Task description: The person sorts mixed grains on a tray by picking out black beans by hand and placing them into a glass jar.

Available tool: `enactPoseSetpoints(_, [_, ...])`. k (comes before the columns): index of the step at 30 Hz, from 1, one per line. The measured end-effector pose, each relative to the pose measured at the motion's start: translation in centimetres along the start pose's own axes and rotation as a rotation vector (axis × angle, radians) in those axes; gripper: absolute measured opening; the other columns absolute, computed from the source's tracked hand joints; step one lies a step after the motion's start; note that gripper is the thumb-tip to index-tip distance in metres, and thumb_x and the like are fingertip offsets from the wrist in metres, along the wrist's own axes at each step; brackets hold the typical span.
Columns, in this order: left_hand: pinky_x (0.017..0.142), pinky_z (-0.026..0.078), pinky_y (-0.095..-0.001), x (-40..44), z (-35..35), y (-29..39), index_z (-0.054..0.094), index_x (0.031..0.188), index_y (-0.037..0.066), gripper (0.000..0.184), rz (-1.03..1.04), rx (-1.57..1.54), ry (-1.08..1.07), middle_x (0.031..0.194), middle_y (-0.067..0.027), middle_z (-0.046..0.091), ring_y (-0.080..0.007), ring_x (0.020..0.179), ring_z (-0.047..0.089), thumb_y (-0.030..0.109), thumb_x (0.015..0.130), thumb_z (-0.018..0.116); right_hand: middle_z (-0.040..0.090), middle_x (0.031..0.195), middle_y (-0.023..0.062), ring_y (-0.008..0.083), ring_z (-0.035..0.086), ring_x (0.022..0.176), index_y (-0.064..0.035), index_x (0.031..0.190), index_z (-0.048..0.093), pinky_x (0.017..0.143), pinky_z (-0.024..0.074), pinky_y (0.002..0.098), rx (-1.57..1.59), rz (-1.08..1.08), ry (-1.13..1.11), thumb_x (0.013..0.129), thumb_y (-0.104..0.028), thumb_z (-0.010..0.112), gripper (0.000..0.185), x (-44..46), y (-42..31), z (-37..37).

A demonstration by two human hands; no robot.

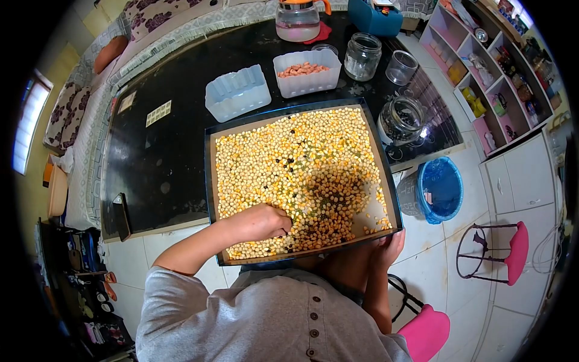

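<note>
A shallow cardboard box [212,163] rests partly on the table edge, tilted toward my lap. A mixed layer of pale round beans or chickpeas [253,157], yellow corn kernels, small green beans and scattered black beans [291,161] covers most of its bottom. My left hand [262,222] is down among them at the near side, fingers curled together; whatever they pinch is hidden. At the box's near right corner, my right hand [392,246] grips the edge from below. Bare cardboard [363,224] shows near that corner.
Behind the box stand a vacant plastic bin [238,93], another holding pinkish peanuts [303,70], glass jars [363,57] and a jar with dark contents [401,120]. A phone [121,216] lies left. A blue-lined waste bin [440,190] and pink stools [517,253] are right.
</note>
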State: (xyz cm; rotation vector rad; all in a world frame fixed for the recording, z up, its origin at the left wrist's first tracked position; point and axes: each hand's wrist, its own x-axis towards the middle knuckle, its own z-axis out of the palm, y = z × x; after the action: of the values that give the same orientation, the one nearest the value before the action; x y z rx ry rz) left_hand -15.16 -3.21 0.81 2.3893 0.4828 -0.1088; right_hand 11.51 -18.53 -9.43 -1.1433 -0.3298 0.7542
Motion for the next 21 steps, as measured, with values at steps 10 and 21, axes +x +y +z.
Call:
enactPoseSetpoints(10, [0.063,0.05,-0.0348,-0.1,-0.6,0.2,0.058,0.076,0.001,0.006,-0.048,-0.085,-0.007,0.07,-0.0105,0.06,-0.0259,0.065,0.06,0.001,0.07,0.058,0.053,0.102,0.0093,0.0167,0.054,0.09,0.0008,0.117,0.042,0.077,0.0456,0.029,0.004,0.001,0.01,0.091,-0.03,0.042,0.04,0.1,0.4,-0.6])
enactPoseSetpoints(21, [0.065,0.049,-0.0334,0.1,0.0,0.3,0.06,0.077,0.001,0.007,-0.064,-0.116,-0.018,0.078,-0.0105,0.061,-0.0254,0.071,0.061,0.003,0.072,0.063,0.052,0.106,0.0124,0.0206,0.054,0.096,0.0019,0.118,0.04,0.081,0.046,0.0323,0.023,-0.013,-0.02,0.091,-0.028,0.042,0.04,0.2,0.7,-0.8])
